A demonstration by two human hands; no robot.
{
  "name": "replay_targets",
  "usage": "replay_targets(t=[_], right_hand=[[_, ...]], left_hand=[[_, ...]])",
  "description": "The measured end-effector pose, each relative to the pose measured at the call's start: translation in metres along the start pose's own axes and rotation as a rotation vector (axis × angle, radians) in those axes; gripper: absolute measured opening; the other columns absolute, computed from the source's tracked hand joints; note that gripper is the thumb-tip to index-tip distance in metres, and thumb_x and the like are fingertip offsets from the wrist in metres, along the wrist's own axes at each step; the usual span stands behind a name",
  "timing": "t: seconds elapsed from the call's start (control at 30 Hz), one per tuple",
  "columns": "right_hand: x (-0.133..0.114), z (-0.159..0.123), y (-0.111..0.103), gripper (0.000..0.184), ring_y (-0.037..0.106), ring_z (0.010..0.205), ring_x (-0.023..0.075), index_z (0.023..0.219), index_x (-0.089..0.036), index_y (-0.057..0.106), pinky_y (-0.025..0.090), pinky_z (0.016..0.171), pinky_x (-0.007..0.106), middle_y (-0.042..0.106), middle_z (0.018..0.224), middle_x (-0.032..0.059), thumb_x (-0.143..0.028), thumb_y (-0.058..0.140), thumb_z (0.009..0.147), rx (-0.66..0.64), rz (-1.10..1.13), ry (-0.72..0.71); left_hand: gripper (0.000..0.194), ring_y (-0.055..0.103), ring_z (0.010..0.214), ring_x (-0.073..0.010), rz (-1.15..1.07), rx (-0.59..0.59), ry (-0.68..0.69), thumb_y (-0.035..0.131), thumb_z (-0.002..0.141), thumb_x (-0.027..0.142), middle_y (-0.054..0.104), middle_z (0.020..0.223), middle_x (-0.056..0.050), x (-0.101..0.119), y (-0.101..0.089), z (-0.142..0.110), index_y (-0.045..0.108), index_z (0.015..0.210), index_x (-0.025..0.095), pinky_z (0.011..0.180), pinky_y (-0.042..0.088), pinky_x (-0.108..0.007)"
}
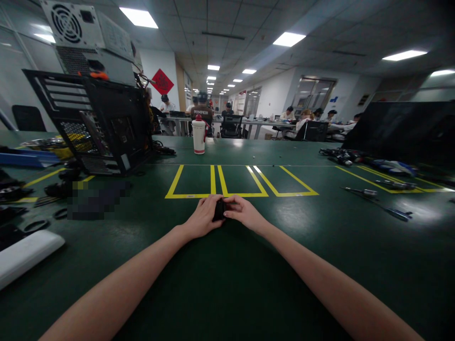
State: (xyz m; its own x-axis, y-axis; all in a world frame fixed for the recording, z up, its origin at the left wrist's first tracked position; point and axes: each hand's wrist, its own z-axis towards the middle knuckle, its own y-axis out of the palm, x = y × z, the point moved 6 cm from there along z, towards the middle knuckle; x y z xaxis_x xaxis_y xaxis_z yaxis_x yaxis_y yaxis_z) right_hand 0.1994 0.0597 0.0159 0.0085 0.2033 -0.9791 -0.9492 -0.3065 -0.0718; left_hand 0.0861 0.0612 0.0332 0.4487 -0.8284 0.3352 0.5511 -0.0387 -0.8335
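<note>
Head view. Green table [149, 255] fills the lower frame; both hands meet just below centre.

Containers first. Cup [199, 137], white with a red top, upright beyond the yellow tape [241, 194]; contents hidden. Black PC case [122, 125] at upper left, tilted in the frame; metal slots and brackets show in it, loose cables at its right edge. Two metal boxes [76, 26] sit stacked on top, the upper one with a round fan grille. Blue tray [28, 158] at the left edge, contents too dark to name; silvery and yellow items lie just behind it.

Black object [219, 210]: small, dark, at frame centre between the hands, just below the middle taped outline. Left hand [202, 219] wraps it from the left, fingers together over its far side and top, thumb along the near side; a grip. Right hand [245, 215] comes in from the right, fingers bent, index and thumb tips close together at the object's right side. Whether they pinch it, cannot tell. Object's shape mostly covered by fingers.

Right of frame: screwdrivers [362, 192] and cables [341, 155]. Lower left: white bar [30, 255], black rings [35, 226]. Upper middle: people [202, 111] seated at far desks.
</note>
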Motion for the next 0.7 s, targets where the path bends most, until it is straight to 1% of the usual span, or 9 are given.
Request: replay_targets(t=[0.07, 0.2, 0.3, 0.4, 0.53, 0.6, 0.67, 0.7], right_hand=[[-0.0001, -0.0005, 0.0, 0.035, 0.053, 0.097, 0.0173, 0.093, -0.02, 0.05, 0.04, 0.088, 0.037, 0.052, 0.101, 0.0024, -0.018, 0.064, 0.061, -0.005, 0.012, -0.018], [0.0025, 0.0018, -0.0013, 0.024, 0.056, 0.088, 0.0159, 0.086, -0.018, 0.052, 0.042, 0.084, 0.037, 0.055, 0.092, 0.0015, -0.023, 0.061, 0.064, 0.063, 0.012, -0.02], [0.0042, 0.0038, -0.0023, 0.027, 0.056, 0.09, 0.0161, 0.091, -0.019, 0.051, 0.042, 0.084, 0.037, 0.056, 0.094, 0.0022, -0.024, 0.06, 0.066, 0.101, -0.012, -0.017], [0.0059, 0.0032, -0.0021, 0.032, 0.054, 0.095, 0.0171, 0.096, -0.019, 0.05, 0.04, 0.087, 0.037, 0.055, 0.1, 0.004, -0.023, 0.059, 0.066, 0.075, -0.029, 0.005], [0.004, -0.0004, 0.001, 0.036, 0.053, 0.096, 0.0167, 0.094, -0.02, 0.05, 0.041, 0.086, 0.036, 0.053, 0.101, 0.0025, -0.019, 0.064, 0.061, -0.001, 0.032, -0.017], [0.0038, -0.0012, 0.001, 0.031, 0.054, 0.094, 0.016, 0.091, -0.02, 0.051, 0.041, 0.086, 0.035, 0.054, 0.099, 0.0019, -0.02, 0.063, 0.062, 0.01, 0.057, -0.027], [0.0045, -0.0006, -0.0004, 0.023, 0.055, 0.09, 0.0153, 0.086, -0.019, 0.053, 0.041, 0.085, 0.035, 0.055, 0.093, 0.0014, -0.022, 0.061, 0.065, 0.053, 0.052, -0.034], [0.0052, -0.0001, -0.0013, 0.022, 0.055, 0.089, 0.0152, 0.086, -0.019, 0.053, 0.041, 0.085, 0.035, 0.056, 0.091, 0.0013, -0.023, 0.061, 0.065, 0.076, 0.046, -0.036]], left_hand=[[0.055, 0.038, 0.11, -0.024, 0.0, 0.006, -0.003, 0.053, 0.072, 0.023, 0.04, 0.116, -0.008, -0.0012, 0.001, 0.0001, 0.023, 0.118, 0.021, 0.093, 0.027, -0.046], [0.057, 0.039, 0.109, -0.0233, 0.011, 0.035, -0.008, 0.055, 0.07, 0.023, 0.04, 0.114, -0.008, -0.0052, 0.005, 0.001, 0.024, 0.117, 0.021, 0.093, 0.028, -0.044], [0.056, 0.039, 0.108, -0.0226, 0.011, 0.04, -0.003, 0.055, 0.07, 0.022, 0.04, 0.114, -0.008, -0.0062, 0.0068, 0.0013, 0.024, 0.116, 0.02, 0.094, 0.028, -0.043], [0.056, 0.039, 0.109, -0.023, 0.019, 0.047, -0.008, 0.055, 0.069, 0.022, 0.04, 0.114, -0.008, -0.0062, 0.0061, 0.0011, 0.024, 0.116, 0.021, 0.093, 0.028, -0.043], [0.056, 0.039, 0.109, -0.0239, 0.016, 0.03, -0.008, 0.055, 0.069, 0.022, 0.04, 0.114, -0.008, -0.0055, 0.005, 0.0008, 0.024, 0.116, 0.021, 0.093, 0.029, -0.045], [0.056, 0.04, 0.108, -0.0238, 0.009, 0.026, -0.007, 0.055, 0.07, 0.022, 0.04, 0.114, -0.008, -0.0055, 0.005, 0.0008, 0.023, 0.117, 0.022, 0.093, 0.029, -0.045], [0.057, 0.04, 0.108, -0.0236, 0.009, 0.038, -0.01, 0.055, 0.07, 0.023, 0.04, 0.114, -0.007, -0.0062, 0.0049, 0.0009, 0.023, 0.116, 0.022, 0.093, 0.029, -0.044], [0.057, 0.04, 0.108, -0.0234, 0.01, 0.045, -0.012, 0.056, 0.07, 0.023, 0.04, 0.114, -0.007, -0.0067, 0.0051, 0.0009, 0.023, 0.116, 0.022, 0.093, 0.029, -0.044]])
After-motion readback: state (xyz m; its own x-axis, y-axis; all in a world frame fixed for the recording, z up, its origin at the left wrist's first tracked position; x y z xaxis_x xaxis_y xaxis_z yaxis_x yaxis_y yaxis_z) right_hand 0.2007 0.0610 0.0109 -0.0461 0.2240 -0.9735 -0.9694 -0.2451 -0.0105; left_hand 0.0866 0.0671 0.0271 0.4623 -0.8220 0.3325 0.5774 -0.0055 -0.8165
